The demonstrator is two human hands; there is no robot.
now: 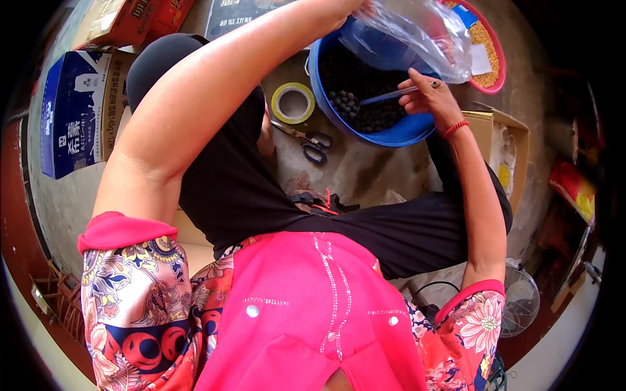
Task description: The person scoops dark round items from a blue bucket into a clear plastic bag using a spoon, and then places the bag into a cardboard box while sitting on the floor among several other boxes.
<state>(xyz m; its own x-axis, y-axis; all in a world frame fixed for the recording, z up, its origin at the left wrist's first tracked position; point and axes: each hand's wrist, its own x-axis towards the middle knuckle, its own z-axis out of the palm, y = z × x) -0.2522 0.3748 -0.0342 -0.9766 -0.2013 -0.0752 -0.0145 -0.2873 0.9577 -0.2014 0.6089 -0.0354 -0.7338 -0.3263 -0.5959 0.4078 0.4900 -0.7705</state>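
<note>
A blue bucket (391,139) stands in front of me, holding many small dark round balls (381,117). My right hand (430,99) is closed around the handle of a metal ladle (385,97), over the bucket's right side. The ladle's bowl is low among the balls, and some balls sit in it. At the top edge my left hand (366,8) grips a clear plastic bag (424,39), with its fingers partly cut off by the frame and covered by the film. The bag hangs spread over the bucket's far right side, and its contents, if any, cannot be made out.
A red basin (503,72) of yellow grains stands beyond the bucket. Yellow tape (309,117) and scissors (315,147) lie on the floor left of it. A blue carton (68,114) is at far left, an open cardboard box (521,140) at right, a fan (520,300) behind it.
</note>
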